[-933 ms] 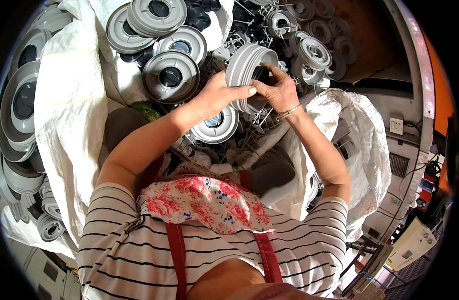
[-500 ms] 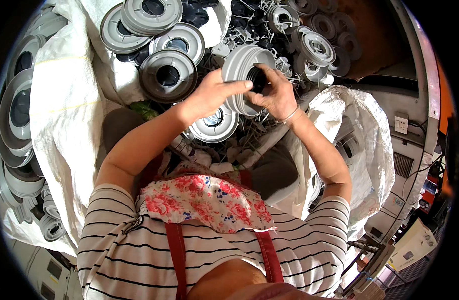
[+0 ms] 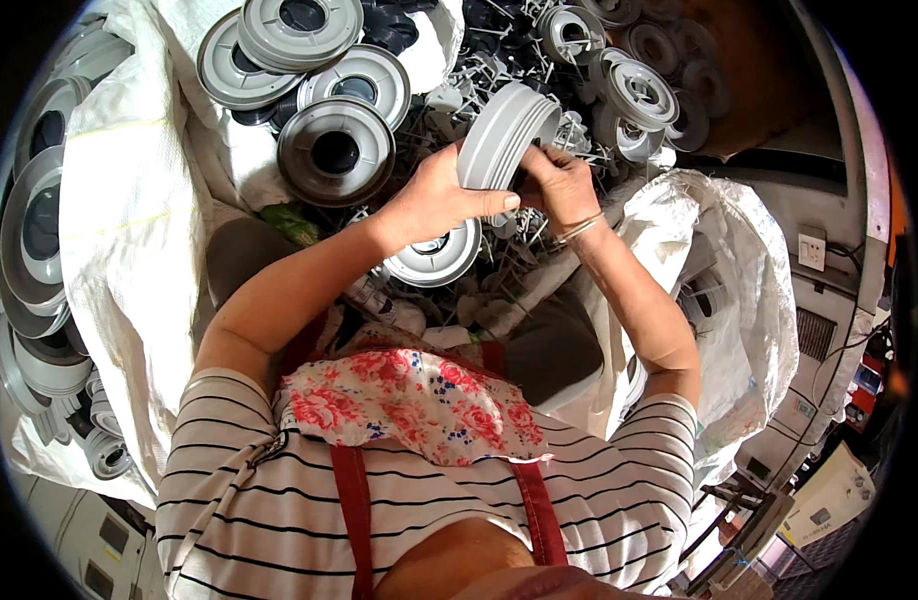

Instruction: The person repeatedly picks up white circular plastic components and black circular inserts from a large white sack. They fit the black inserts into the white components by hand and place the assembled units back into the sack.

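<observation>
My left hand [image 3: 447, 198] grips a grey round plastic part [image 3: 491, 135] with a ridged outer wall, its thumb along the near lower edge. The part is tilted on its side, its open face turned to the right. My right hand [image 3: 564, 185] is closed at that open side, its fingers bent in at the rim; the fingertips and the part's inside are mostly hidden. Just below the hands lies another grey round part [image 3: 434, 255] with a pale centre. To the left, a grey disc with a dark centre [image 3: 336, 150] rests among similar ones.
Small white and black plastic scraps [image 3: 479, 75] are heaped beyond the hands. A white woven sack [image 3: 129, 220] stands at the left, near stacked grey rings [image 3: 44, 230]. An open white sack [image 3: 744, 290] with grey parts inside stands at the right. More rings [image 3: 639, 92] lie far right.
The held part has turned, so its ridged side wall now shows more and the black inside no longer shows. My right hand has moved slightly down, its fingers further out of sight.
</observation>
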Available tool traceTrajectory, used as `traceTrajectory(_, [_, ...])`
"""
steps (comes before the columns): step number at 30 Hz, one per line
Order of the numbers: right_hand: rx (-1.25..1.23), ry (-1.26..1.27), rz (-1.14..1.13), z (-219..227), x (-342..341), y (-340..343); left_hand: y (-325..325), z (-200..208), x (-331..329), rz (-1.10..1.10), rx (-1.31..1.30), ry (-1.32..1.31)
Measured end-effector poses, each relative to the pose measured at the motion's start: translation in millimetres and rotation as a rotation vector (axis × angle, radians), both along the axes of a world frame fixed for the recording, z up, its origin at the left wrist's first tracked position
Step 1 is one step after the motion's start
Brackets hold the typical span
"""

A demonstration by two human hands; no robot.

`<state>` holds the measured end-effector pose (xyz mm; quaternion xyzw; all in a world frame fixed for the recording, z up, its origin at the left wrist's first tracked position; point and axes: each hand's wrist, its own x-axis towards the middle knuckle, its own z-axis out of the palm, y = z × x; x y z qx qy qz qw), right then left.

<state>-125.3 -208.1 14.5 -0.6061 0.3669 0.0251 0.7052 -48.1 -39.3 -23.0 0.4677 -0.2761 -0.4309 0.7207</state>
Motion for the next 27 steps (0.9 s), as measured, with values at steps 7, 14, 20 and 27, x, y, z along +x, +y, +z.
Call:
traceTrajectory(7, [-0.273, -0.056, 0.236, -8.4, -5.0, -4.7, -1.7, -4.8, -2.5, 0.072, -0.084, 0.089])
traceTrajectory(14, [-0.611, -0.212, 0.457, -12.5, -9.6, -12.2, -0.8, 0.9, 0.9, 0.109, -0.083, 0.093])
traceTrajectory(20, [-0.402, 0.096, 0.327, -53.5, -6.3, -76.0, 14.9, 22.7, -5.1, 0.116, 0.402, -0.508])
traceTrajectory(27, [-1.882, 0.205, 0.272, -87.0, 35.6, -267.3, 14.6, 19.4, 5.6, -0.229, 0.337, -0.494])
